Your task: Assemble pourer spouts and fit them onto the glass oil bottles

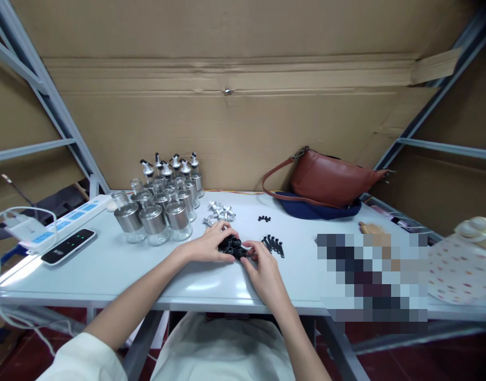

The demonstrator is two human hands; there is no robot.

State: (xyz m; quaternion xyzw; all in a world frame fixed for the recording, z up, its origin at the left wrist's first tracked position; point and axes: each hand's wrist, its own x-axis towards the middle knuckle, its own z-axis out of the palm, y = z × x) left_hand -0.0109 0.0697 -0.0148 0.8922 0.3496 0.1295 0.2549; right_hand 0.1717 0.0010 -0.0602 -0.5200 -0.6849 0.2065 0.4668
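A: Where do our hands stand, taking the pile as the clock's centre, with twelve toward the cardboard wall (235,132)?

B: Our black round parts (235,248) sit bunched on the table (298,280), between both hands. Our left hand (214,244) curves around them from nine o'clock, thumb and fingers spread wide. Our right hand (263,267) comes in from four, fingers bent and narrow at the heap's edge. We cannot tell whether it pinches a piece.

A: What might go wrong for us here?

B: Rolling, first. They look round and smooth, so if we lifted the left palm quickly, a loose one could slip toward six o'clock and over the front edge.

A: And mixing?

B: Likely enough. Our slim black pieces (273,246) lie at three, just beside our right knuckles; a careless sweep would scatter their row. The small black pieces (264,218), between one and two, share that colour, so strays would be hard to sort.

A: Anything toward the left?

B: Silver spout parts (221,211) lie at eleven, near our left fingers, and could get knocked. The glass bottles (152,221) crowd together at ten; our left forearm (147,286) passes near them, and a raised elbow might topple one into its neighbours.
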